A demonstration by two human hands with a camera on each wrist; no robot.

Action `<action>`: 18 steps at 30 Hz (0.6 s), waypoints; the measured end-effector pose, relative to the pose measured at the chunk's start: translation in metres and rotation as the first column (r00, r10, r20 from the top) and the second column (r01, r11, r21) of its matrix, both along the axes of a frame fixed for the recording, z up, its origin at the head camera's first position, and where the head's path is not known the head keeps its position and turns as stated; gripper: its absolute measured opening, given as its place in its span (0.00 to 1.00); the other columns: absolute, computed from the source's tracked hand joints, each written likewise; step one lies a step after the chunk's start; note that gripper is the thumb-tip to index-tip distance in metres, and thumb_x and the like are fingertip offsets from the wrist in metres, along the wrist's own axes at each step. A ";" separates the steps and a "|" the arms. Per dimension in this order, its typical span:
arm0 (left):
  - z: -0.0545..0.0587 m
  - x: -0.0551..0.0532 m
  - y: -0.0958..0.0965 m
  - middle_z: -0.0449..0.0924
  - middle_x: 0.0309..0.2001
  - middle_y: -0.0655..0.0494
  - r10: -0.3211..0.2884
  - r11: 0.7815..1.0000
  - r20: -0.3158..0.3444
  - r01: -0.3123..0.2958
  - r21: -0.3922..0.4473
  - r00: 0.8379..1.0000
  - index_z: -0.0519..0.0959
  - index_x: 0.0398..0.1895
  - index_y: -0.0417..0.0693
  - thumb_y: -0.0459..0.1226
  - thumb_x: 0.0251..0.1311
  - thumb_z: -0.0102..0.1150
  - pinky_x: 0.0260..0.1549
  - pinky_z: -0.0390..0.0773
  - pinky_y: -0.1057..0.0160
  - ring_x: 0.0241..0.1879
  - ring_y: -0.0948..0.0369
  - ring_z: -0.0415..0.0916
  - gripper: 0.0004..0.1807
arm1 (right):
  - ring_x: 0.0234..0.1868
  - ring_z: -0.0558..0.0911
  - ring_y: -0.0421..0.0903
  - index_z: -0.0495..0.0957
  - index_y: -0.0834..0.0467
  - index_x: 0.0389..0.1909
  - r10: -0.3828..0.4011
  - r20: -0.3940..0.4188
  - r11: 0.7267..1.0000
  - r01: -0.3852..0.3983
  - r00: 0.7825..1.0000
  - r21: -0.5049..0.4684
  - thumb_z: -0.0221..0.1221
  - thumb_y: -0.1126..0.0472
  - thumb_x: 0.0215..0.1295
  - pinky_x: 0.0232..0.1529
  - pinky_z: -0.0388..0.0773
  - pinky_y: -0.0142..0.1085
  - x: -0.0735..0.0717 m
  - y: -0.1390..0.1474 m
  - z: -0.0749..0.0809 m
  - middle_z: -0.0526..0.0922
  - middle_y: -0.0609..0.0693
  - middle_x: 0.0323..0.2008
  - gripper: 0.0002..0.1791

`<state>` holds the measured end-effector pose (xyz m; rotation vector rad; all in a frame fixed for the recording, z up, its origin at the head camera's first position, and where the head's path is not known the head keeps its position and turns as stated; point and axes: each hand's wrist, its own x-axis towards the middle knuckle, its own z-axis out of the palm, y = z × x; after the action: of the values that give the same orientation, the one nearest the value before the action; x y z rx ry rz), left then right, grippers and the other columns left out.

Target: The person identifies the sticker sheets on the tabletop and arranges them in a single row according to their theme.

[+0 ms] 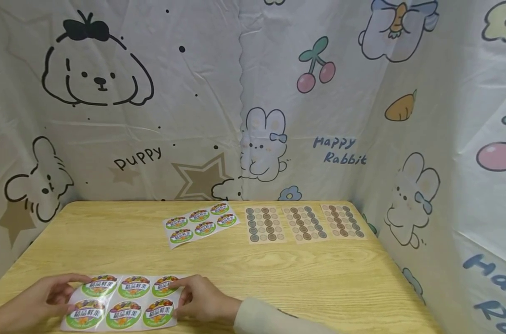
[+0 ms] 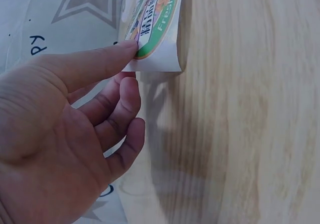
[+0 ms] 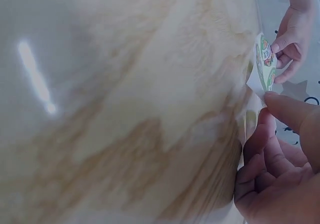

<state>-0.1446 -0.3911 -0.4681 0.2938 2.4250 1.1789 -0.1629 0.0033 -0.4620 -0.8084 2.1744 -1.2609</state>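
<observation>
A sheet of oval fruit stickers (image 1: pixel 123 304) is held by both hands near the table's front edge, toward the left in the head view. My left hand (image 1: pixel 42 301) pinches its left edge between thumb and fingers. On the right edge my right hand (image 1: pixel 207 299) pinches it too. The left wrist view shows the left hand (image 2: pixel 75 119) with its thumb on top of the sticker sheet (image 2: pixel 160 39) and the other fingers loosely bent below. In the right wrist view the sheet (image 3: pixel 262 71) looks slightly bent between the right hand (image 3: pixel 285 154) and the left hand (image 3: pixel 292 39).
A second sheet of fruit stickers (image 1: pixel 200 225) lies at the back middle of the wooden table (image 1: pixel 320 278). To its right are three sheets of small round stickers (image 1: pixel 265 225) in a row. A printed cloth (image 1: pixel 186 106) hangs behind and at both sides.
</observation>
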 end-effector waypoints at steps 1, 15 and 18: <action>0.000 0.000 0.001 0.80 0.37 0.57 0.033 0.999 0.017 -0.032 -0.042 0.999 0.67 0.67 0.27 0.38 0.64 0.66 0.28 0.71 0.70 0.29 0.69 0.71 0.33 | 0.19 0.70 0.30 0.76 0.62 0.65 0.003 -0.005 1.000 -0.003 1.000 0.004 0.68 0.69 0.61 0.23 0.69 0.21 0.000 -0.001 0.000 0.76 0.39 0.20 0.29; -0.004 -0.001 -0.004 0.75 0.37 0.54 0.029 1.000 0.066 -0.029 -0.004 0.997 0.60 0.66 0.19 0.34 0.63 0.66 0.28 0.69 0.69 0.29 0.68 0.68 0.37 | 0.18 0.70 0.29 0.78 0.55 0.63 -0.013 -0.110 0.991 0.028 0.994 0.128 0.70 0.65 0.59 0.24 0.68 0.22 0.000 -0.007 -0.006 0.77 0.36 0.18 0.29; -0.004 -0.002 -0.004 0.75 0.37 0.54 0.013 1.000 0.069 -0.014 0.004 0.998 0.60 0.66 0.18 0.33 0.62 0.66 0.28 0.69 0.69 0.28 0.68 0.69 0.38 | 0.17 0.69 0.29 0.78 0.53 0.64 -0.019 -0.112 0.988 0.036 0.993 0.152 0.69 0.64 0.58 0.22 0.67 0.22 0.000 -0.008 -0.006 0.76 0.35 0.18 0.30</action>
<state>-0.1463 -0.3955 -0.4720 0.2342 2.3685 1.1808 -0.1633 -0.0046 -0.4675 -0.8039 2.3457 -1.0678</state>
